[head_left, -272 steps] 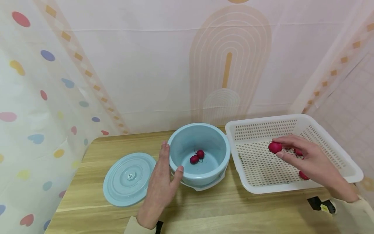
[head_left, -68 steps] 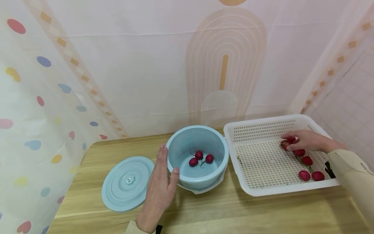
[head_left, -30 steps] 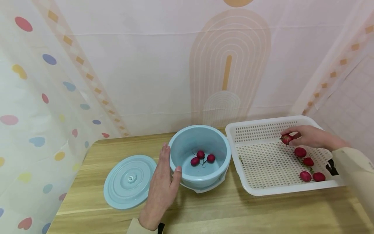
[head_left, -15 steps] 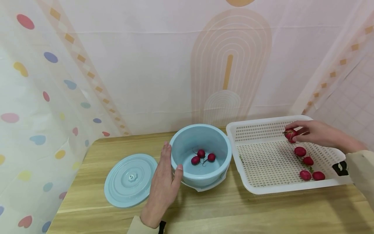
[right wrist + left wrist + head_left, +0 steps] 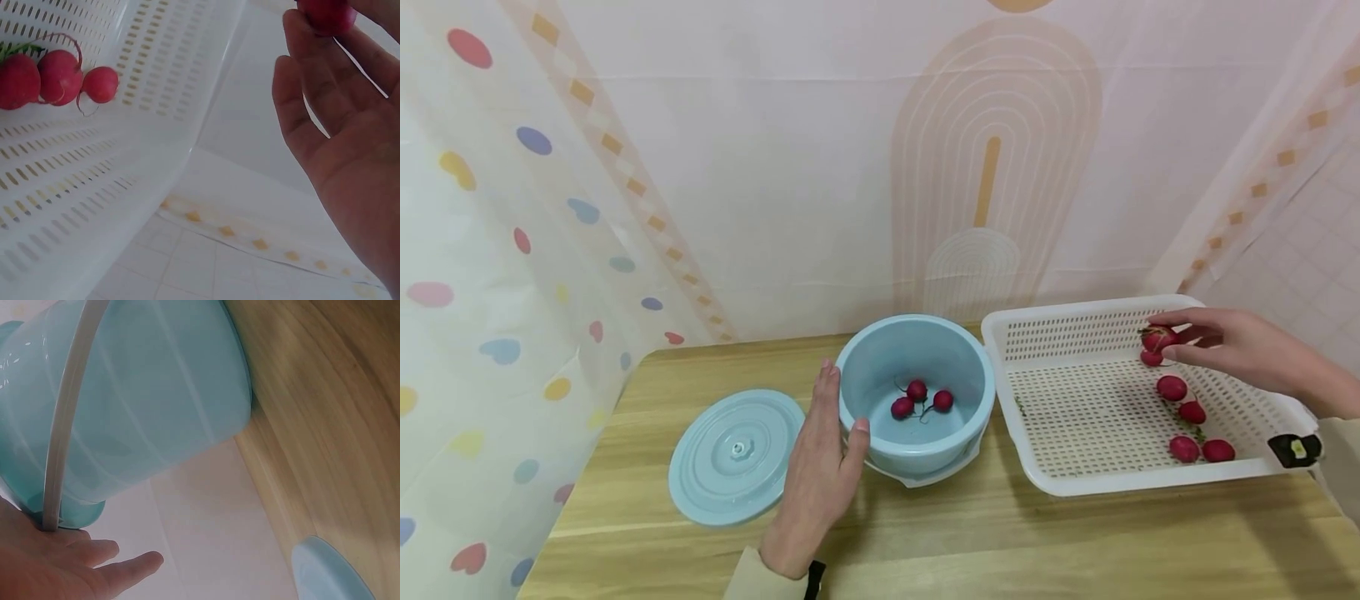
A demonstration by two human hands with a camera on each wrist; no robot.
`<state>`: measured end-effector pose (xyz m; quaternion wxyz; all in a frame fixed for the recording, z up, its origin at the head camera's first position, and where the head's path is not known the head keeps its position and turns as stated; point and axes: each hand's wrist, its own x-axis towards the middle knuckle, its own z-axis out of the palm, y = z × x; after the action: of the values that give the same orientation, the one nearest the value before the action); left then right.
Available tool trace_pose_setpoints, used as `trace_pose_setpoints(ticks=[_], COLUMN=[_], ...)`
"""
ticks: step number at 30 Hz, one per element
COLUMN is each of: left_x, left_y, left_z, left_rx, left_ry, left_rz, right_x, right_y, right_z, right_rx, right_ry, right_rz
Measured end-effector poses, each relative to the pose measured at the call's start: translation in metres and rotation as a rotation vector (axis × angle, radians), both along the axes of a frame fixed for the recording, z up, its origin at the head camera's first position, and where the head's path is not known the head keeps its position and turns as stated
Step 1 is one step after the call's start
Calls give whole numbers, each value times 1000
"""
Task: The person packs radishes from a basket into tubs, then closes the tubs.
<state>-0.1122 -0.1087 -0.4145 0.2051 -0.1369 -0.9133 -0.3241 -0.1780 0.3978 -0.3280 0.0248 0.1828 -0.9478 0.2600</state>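
Observation:
My right hand (image 5: pixel 1236 346) pinches a red radish (image 5: pixel 1159 337) between thumb and fingertips, above the back right of the white basket (image 5: pixel 1052 487). In the right wrist view the held radish (image 5: pixel 328 14) is cut off by the top edge. Under it in the head view another radish (image 5: pixel 1152 357) peeks out; several more, such as this radish (image 5: pixel 1184 449), lie along the basket's right side. Against the left side of a light blue bucket (image 5: pixel 917 458) rests my left hand (image 5: pixel 822 467), its fingers straight. Three radishes (image 5: pixel 943 401) with thin roots lie inside the bucket.
A round blue lid (image 5: pixel 722 492) lies on the wooden table (image 5: pixel 955 550), left of my left hand. The bucket's pale carrying handle (image 5: pixel 65 406) hangs across its side. A patterned curtain (image 5: pixel 805 183) stands behind the table.
Since the oldest frame, a third radish has come into the bucket. Lately my right hand has lifted a radish in the basket and shifted slightly right; my left hand has stayed by the bucket.

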Motion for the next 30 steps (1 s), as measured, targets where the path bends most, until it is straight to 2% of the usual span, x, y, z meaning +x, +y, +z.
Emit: trace_pose_setpoints(ticks=[8,13,23,30], left_x=[0,0,0,0], left_y=[0,0,0,0], left_z=[1,1,1,1], left_rx=[6,8,7,11], left_ry=[-2,-15,-2,-9], left_rz=[-1,-1,-6,-7], right_x=[15,23,34,38], right_y=[-2,-10,-38,-55], right_z=[-2,-2,0,2], right_rx=[-16,-85,-214,-205], right_ry=[124,130,148,283], right_rz=[-16,-54,-75,-33])
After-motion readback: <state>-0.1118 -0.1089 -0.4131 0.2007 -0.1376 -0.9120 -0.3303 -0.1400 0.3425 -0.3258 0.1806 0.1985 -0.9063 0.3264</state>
